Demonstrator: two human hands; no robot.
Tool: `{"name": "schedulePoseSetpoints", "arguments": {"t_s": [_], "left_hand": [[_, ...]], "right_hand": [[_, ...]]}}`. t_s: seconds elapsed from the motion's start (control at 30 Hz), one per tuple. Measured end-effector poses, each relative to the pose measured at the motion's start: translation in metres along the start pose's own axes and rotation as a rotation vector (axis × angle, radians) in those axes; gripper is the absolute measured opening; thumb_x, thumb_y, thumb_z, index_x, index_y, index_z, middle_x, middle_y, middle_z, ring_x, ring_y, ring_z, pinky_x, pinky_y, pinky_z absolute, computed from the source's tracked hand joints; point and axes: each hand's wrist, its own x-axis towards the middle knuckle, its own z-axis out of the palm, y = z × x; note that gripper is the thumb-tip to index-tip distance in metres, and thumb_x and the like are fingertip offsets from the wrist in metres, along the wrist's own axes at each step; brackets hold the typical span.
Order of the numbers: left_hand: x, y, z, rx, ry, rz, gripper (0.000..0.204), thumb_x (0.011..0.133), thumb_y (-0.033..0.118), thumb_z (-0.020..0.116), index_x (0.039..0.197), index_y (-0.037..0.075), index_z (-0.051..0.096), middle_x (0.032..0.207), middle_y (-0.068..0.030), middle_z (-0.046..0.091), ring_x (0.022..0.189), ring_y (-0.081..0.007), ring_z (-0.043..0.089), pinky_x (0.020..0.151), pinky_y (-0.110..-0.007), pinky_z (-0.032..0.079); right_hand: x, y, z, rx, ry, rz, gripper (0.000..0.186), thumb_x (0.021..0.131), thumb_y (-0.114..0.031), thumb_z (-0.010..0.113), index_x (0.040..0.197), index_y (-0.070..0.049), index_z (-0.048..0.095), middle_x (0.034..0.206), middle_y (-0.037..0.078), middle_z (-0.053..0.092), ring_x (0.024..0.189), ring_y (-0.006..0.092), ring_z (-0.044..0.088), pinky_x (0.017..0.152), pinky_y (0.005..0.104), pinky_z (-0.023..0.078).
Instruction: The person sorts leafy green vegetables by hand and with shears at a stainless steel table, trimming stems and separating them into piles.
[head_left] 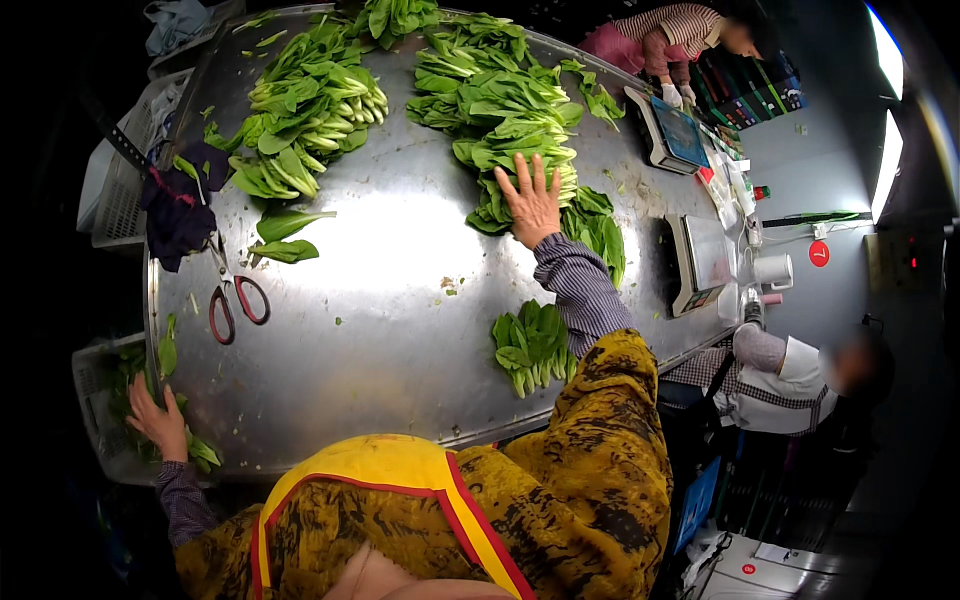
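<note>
My right hand (532,202) reaches across the metal table and rests with spread fingers on the lower right of a long heap of leafy greens (490,105) with pale stalks. At the table's left edge my left hand (160,420) is held with its fingers apart, beside loose leaves (203,452) and a plastic crate (90,400). It holds nothing that I can see. A smaller bunch of greens (532,345) lies near my right forearm. Another heap of greens (310,110) lies at the far left, stalks toward the right. Two loose leaves (285,235) lie below it.
Red-handled scissors (238,300) and a dark cloth (185,210) lie at the table's left side. Two scales (690,262) stand along the right edge. Two other people work beyond that edge, one gloved person (670,40) at the far right and one person (780,385) nearer.
</note>
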Motion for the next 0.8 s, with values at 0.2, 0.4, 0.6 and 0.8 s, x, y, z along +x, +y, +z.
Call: {"name": "schedulePoseSetpoints", "arguments": {"t_s": [0.2, 0.4, 0.6, 0.8], "left_hand": [[-0.007, 0.030, 0.007, -0.126, 0.000, 0.125, 0.051, 0.092, 0.023, 0.056, 0.139, 0.010, 0.038, 0.140, -0.0107, 0.041, 0.134, -0.0302, 0.032, 0.111, -0.060, 0.013], [-0.008, 0.055, 0.008, -0.298, 0.006, 0.080, 0.052, 0.090, 0.019, 0.059, 0.136, 0.008, 0.038, 0.135, -0.0137, 0.044, 0.128, -0.0322, 0.039, 0.110, -0.059, 0.016], [-0.004, 0.101, -0.014, -0.453, 0.108, 0.179, 0.047, 0.083, 0.012, 0.064, 0.127, 0.005, 0.048, 0.125, -0.0152, 0.052, 0.119, -0.0338, 0.046, 0.106, -0.052, 0.027], [-0.007, 0.164, -0.028, -0.674, 0.001, 0.222, 0.046, 0.080, 0.010, 0.066, 0.123, 0.004, 0.052, 0.120, -0.0145, 0.055, 0.113, -0.0332, 0.049, 0.097, -0.046, 0.034]], "right_hand": [[0.025, 0.003, -0.033, 0.060, 0.117, -0.069, 0.058, 0.063, -0.013, 0.071, 0.116, -0.030, 0.055, 0.143, 0.019, 0.030, 0.110, 0.0359, 0.042, 0.078, 0.0468, 0.040], [0.036, -0.022, -0.038, 0.148, 0.080, 0.008, 0.039, 0.063, -0.007, 0.069, 0.100, -0.017, 0.063, 0.126, 0.018, 0.042, 0.101, 0.0377, 0.047, 0.069, 0.0451, 0.049], [0.039, -0.082, -0.084, 0.336, 0.014, 0.213, 0.039, 0.062, -0.010, 0.071, 0.099, -0.009, 0.061, 0.112, 0.021, 0.043, 0.095, 0.0432, 0.050, 0.069, 0.0458, 0.055], [0.012, -0.176, -0.114, 0.551, -0.019, 0.057, 0.070, 0.060, -0.024, 0.080, 0.122, -0.011, 0.052, 0.129, 0.028, 0.036, 0.107, 0.0432, 0.045, 0.081, 0.0461, 0.051]]}}
